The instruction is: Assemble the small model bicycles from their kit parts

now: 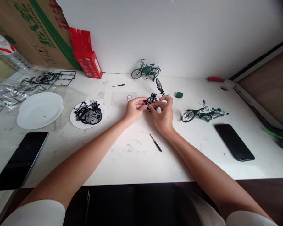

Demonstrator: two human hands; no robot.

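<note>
A small black model bicycle (pixel 152 98) is tilted between my two hands in the middle of the table. My left hand (pixel 134 110) pinches it from the left side, thumb and fingers closed near a wheel. From the right, my right hand (pixel 163 115) has its thumb and index finger closed at the same spot; my fingers hide what exactly they touch there. The bicycle's other wheel (pixel 158 85) sticks up beyond my hands. A thin black-handled screwdriver (pixel 156 143) lies on the table just below my right hand.
A finished-looking green model bicycle (pixel 146 69) stands by the wall; another green one (pixel 202 113) lies right. Left are a paper plate (pixel 73 123) with black parts, a white plate (pixel 40 110), sprues (pixel 49 77) and a red box (pixel 88 59). Phones (pixel 21 158) (pixel 234 142) lie at both sides.
</note>
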